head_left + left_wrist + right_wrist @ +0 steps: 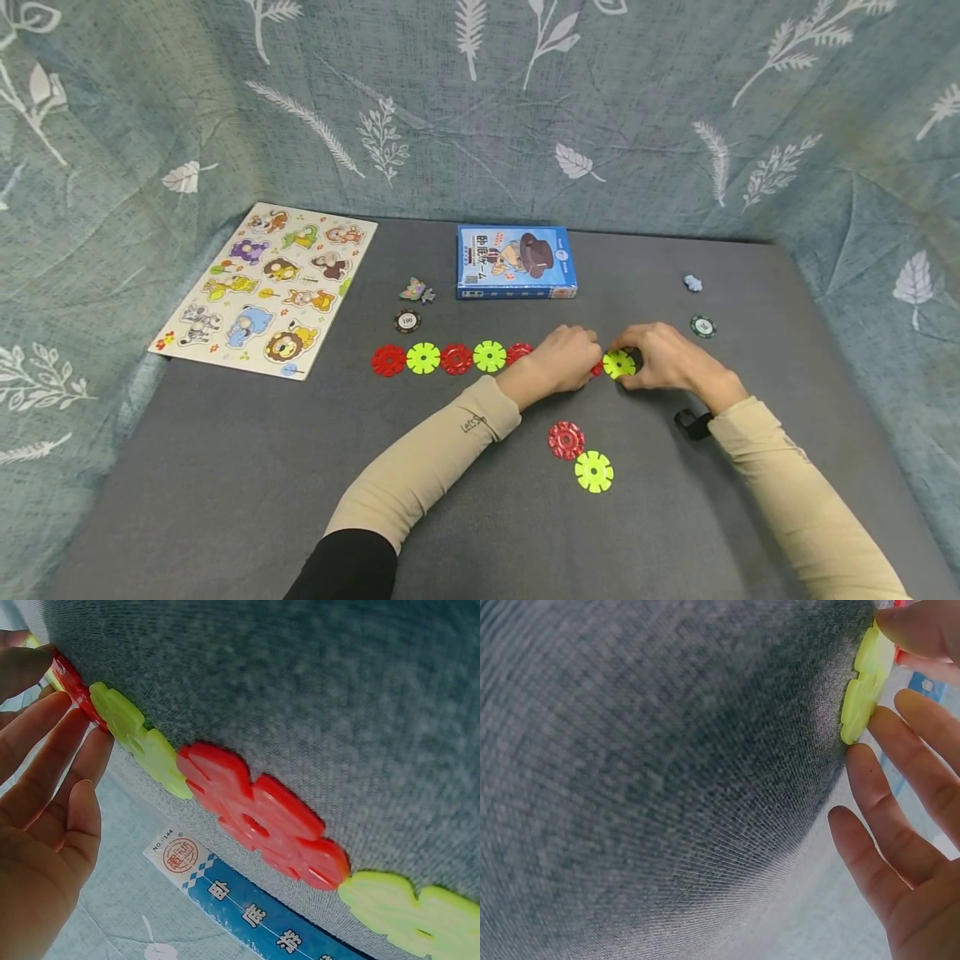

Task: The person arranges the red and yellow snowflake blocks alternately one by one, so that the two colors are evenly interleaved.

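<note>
A row of notched plastic discs, red and yellow-green by turns, runs across the table from a red disc (388, 360) at its left end. My left hand (562, 358) pinches a red disc (79, 690) near the right end; in the head view the hand covers most of it. At that end my right hand (663, 358) grips a yellow-green disc (618, 364) between thumb and fingers, against the red one. The right wrist view shows this disc edge-on. Nearer me lie a loose red disc (566, 440) and a yellow-green disc (594, 472), touching or nearly so.
Behind the row stands a blue box (516, 262). An animal puzzle board (266, 292) lies at the left. Small items include a black chip (407, 322), a butterfly-like figure (417, 290), a green chip (702, 326) and a pale blue figure (692, 283). Patterned cloth (480, 108) hangs behind.
</note>
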### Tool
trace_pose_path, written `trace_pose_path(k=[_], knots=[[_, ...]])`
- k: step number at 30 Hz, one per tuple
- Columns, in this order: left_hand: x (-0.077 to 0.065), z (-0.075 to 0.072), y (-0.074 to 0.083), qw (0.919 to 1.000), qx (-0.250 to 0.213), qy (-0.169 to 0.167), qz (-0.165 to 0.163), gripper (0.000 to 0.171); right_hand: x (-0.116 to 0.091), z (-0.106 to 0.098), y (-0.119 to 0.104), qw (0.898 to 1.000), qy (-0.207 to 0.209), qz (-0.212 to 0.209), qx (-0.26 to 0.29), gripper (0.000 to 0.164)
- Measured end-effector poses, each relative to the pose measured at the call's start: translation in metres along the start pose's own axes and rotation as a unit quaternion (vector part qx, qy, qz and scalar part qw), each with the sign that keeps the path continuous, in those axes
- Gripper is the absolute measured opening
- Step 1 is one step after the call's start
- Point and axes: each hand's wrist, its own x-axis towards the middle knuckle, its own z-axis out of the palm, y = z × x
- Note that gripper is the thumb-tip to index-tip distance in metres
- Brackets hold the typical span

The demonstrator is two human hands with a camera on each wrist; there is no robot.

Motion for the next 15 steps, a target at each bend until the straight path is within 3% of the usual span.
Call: trace_pose_path(k=[15], knots=[[0.0010,-0.0005,-0.0006,1.0000,0.003,0.001,0.004,0.020,-0.0008,0.0016,0.0032,1.000,0.019,-0.013,0.017,0.041]])
